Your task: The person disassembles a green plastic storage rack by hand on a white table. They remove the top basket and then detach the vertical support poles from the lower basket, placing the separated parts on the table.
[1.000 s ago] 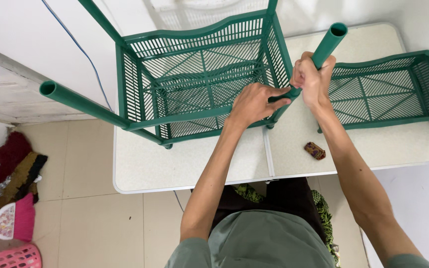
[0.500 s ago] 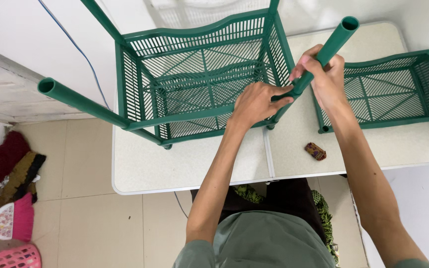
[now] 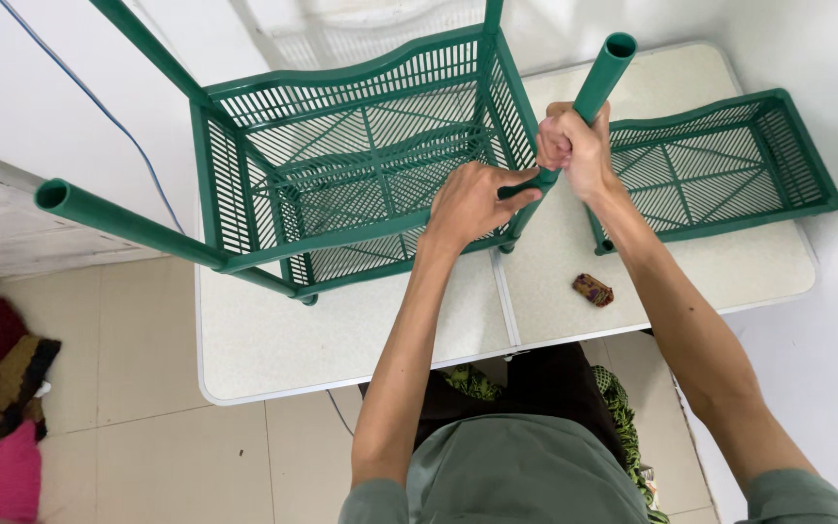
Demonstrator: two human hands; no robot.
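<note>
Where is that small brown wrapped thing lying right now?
The small wrapped thing lies on the white table, near its front edge, under the right forearm and in front of the loose green tray.

Home room: tiled floor (image 3: 147, 446), folding table (image 3: 341, 340), white walls.

Both bare arms reach forward and upward from the body, forearms converging so the hands nearly meet. The left hand (image 3: 472, 202) lies palm down with the wrist straight, its fingers stretched toward the right and the thumb spread apart. The right hand (image 3: 574, 147) is balled into a tight fist, knuckles turned left, wrist bent slightly inward. Short grey-green sleeves cover both upper arms.
</note>
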